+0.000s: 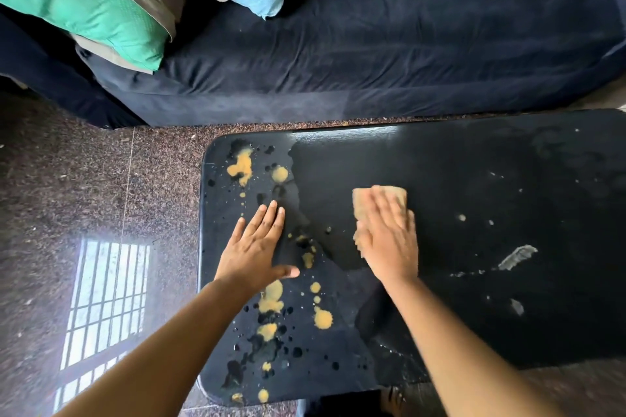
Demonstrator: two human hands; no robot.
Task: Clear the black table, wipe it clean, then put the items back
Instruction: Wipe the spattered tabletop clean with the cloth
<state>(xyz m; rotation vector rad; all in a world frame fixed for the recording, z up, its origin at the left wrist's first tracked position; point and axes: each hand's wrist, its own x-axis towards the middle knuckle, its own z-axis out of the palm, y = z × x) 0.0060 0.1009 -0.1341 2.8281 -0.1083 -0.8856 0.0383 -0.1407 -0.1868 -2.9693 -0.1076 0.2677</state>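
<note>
The black table (pixel 474 179) fills the lower right of the head view. Yellow-orange stains (pixel 242 164) and dark wet drops cover its left part, with more stains (pixel 321 317) near the front. My right hand (pixel 389 240) lies flat, fingers straight, pressing a tan cloth (pixel 364 201) on the table's middle; the hand looks blurred. My left hand (pixel 257 244) rests flat on the table's left part, fingers spread, holding nothing. A wet, shinier patch spreads around the cloth.
A dark blue sofa (pixel 372 44) stands just beyond the table, with green (pixel 84 10), grey and light blue cushions at its left end. Speckled brown stone floor (pixel 84 179) lies to the left. Pale smears (pixel 516 257) mark the table's right part.
</note>
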